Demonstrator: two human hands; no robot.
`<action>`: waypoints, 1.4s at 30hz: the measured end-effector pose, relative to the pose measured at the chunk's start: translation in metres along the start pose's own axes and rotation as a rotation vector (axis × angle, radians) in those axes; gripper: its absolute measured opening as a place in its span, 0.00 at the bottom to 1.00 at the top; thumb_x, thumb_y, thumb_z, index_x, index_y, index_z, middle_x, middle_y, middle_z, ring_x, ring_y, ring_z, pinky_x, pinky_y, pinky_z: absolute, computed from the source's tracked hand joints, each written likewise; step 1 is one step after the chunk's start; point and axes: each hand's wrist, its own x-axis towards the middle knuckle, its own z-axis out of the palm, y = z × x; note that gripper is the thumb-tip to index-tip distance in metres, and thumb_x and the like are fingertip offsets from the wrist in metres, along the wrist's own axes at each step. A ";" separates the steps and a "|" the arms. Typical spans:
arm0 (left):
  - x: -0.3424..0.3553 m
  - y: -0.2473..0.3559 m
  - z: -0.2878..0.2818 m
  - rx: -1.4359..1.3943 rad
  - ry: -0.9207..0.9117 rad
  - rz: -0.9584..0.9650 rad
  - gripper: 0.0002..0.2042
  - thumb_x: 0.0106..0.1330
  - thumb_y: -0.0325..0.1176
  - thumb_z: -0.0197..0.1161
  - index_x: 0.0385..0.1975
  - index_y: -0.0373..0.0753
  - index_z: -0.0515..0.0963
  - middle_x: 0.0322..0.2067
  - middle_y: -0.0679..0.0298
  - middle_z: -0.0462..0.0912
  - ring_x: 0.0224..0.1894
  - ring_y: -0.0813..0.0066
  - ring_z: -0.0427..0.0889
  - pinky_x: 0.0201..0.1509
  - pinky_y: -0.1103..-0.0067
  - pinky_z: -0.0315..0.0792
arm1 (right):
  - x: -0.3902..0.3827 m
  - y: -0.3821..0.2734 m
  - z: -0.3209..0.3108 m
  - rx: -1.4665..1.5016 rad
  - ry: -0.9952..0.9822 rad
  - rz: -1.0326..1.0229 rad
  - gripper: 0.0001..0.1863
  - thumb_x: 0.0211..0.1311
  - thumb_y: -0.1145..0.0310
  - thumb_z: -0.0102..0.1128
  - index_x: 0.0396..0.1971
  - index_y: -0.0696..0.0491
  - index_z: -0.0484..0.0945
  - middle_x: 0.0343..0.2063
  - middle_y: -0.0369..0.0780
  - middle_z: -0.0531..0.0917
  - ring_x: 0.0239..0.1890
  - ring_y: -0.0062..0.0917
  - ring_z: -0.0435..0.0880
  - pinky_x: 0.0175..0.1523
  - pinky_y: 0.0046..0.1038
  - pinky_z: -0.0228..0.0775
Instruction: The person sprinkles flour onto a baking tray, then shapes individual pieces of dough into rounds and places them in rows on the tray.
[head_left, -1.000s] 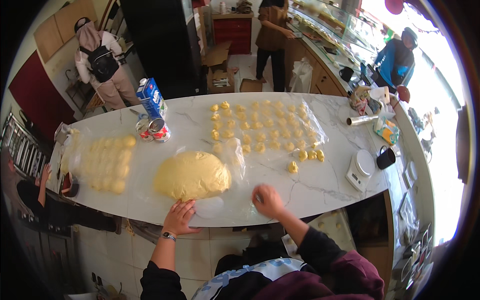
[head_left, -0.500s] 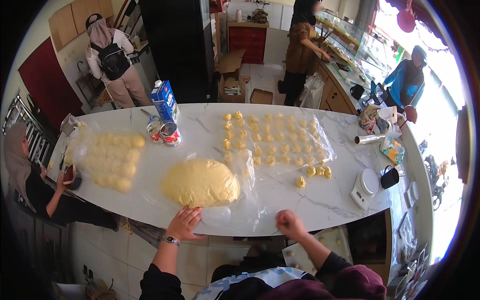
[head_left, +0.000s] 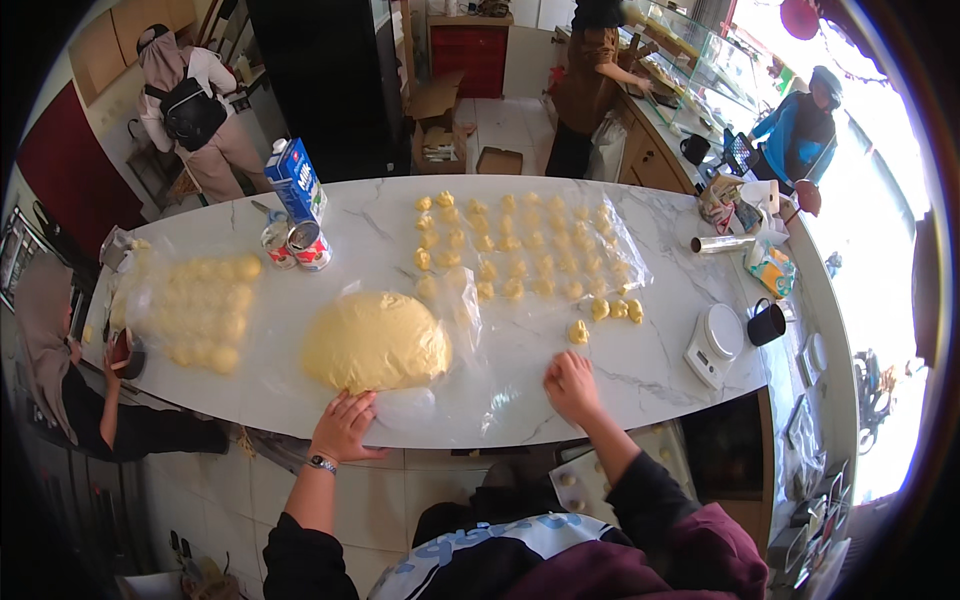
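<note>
A large mound of yellow dough (head_left: 376, 340) lies on the table, partly under clear plastic. My left hand (head_left: 343, 428) rests at its near edge, fingers stretched out and the fingertips touching the dough. Over the table's near side, to the right, is my right hand (head_left: 573, 387) with its fingers curled together; whether anything is inside cannot be seen. Just beyond it sits a single small dough piece (head_left: 579, 332), apart from the hand. A short row of other pieces (head_left: 618, 309) lies farther right. Rows of small dough pieces (head_left: 510, 243) spread behind, many under a plastic sheet (head_left: 632, 262).
Larger dough balls (head_left: 205, 312) lie under plastic at left. A blue carton (head_left: 297, 182) and two cans (head_left: 310, 247) stand behind the mound. At right are a white scale (head_left: 715, 345), a dark mug (head_left: 766, 324) and a foil roll (head_left: 722, 243). Other people stand around.
My right hand has moved forward, closer to the single dough piece, its fingers still curled. My left hand stays at the mound. The whole view has shifted slightly.
</note>
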 end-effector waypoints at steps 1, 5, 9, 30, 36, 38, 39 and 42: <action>0.002 0.000 0.000 0.001 0.007 0.004 0.32 0.41 0.62 0.68 0.39 0.44 0.70 0.57 0.64 0.69 0.59 0.69 0.68 0.66 0.64 0.58 | 0.013 -0.010 0.012 -0.008 0.055 0.011 0.11 0.44 0.78 0.58 0.24 0.53 0.64 0.25 0.41 0.74 0.31 0.40 0.73 0.38 0.36 0.65; -0.002 0.001 -0.001 0.003 0.004 -0.019 0.32 0.42 0.62 0.68 0.38 0.44 0.70 0.57 0.64 0.69 0.59 0.69 0.68 0.66 0.64 0.57 | -0.019 -0.049 0.041 0.347 -0.196 -0.037 0.10 0.44 0.76 0.58 0.24 0.52 0.66 0.25 0.41 0.74 0.33 0.40 0.74 0.42 0.37 0.65; -0.001 0.005 -0.001 0.002 0.024 -0.015 0.32 0.42 0.61 0.68 0.38 0.43 0.70 0.56 0.63 0.69 0.59 0.69 0.67 0.66 0.63 0.57 | -0.033 -0.001 -0.014 0.326 -0.254 0.067 0.09 0.44 0.78 0.57 0.24 0.52 0.65 0.25 0.40 0.73 0.35 0.39 0.74 0.42 0.38 0.65; -0.002 0.001 -0.001 0.000 0.051 -0.004 0.34 0.37 0.58 0.73 0.39 0.43 0.68 0.57 0.62 0.68 0.59 0.66 0.68 0.65 0.60 0.57 | -0.030 -0.025 0.002 0.352 -0.178 -0.001 0.08 0.45 0.79 0.55 0.25 0.54 0.68 0.27 0.43 0.73 0.35 0.40 0.73 0.42 0.37 0.66; 0.006 0.005 0.004 -0.011 0.031 0.004 0.34 0.37 0.57 0.73 0.41 0.43 0.67 0.57 0.61 0.68 0.60 0.65 0.67 0.65 0.60 0.56 | 0.009 -0.020 0.018 0.263 -0.075 0.051 0.07 0.45 0.80 0.55 0.25 0.55 0.68 0.28 0.42 0.73 0.34 0.39 0.73 0.41 0.35 0.66; 0.003 0.003 0.002 -0.007 0.031 0.002 0.35 0.37 0.57 0.73 0.41 0.43 0.67 0.57 0.60 0.68 0.60 0.64 0.67 0.65 0.60 0.56 | -0.007 -0.036 0.019 0.323 -0.262 0.048 0.09 0.47 0.78 0.57 0.29 0.55 0.69 0.30 0.42 0.74 0.39 0.38 0.74 0.45 0.35 0.67; -0.002 0.002 0.001 -0.002 0.032 -0.003 0.35 0.37 0.57 0.73 0.42 0.43 0.67 0.57 0.60 0.69 0.60 0.64 0.67 0.65 0.60 0.56 | -0.019 -0.042 0.015 0.366 -0.178 0.073 0.10 0.48 0.77 0.58 0.32 0.55 0.69 0.31 0.42 0.75 0.41 0.38 0.74 0.47 0.34 0.67; -0.003 0.001 0.001 0.002 0.025 -0.017 0.35 0.38 0.56 0.73 0.43 0.42 0.67 0.56 0.60 0.69 0.60 0.64 0.67 0.65 0.60 0.56 | -0.042 -0.041 -0.009 0.316 0.045 0.146 0.21 0.50 0.74 0.63 0.45 0.52 0.68 0.41 0.40 0.78 0.48 0.35 0.76 0.53 0.32 0.68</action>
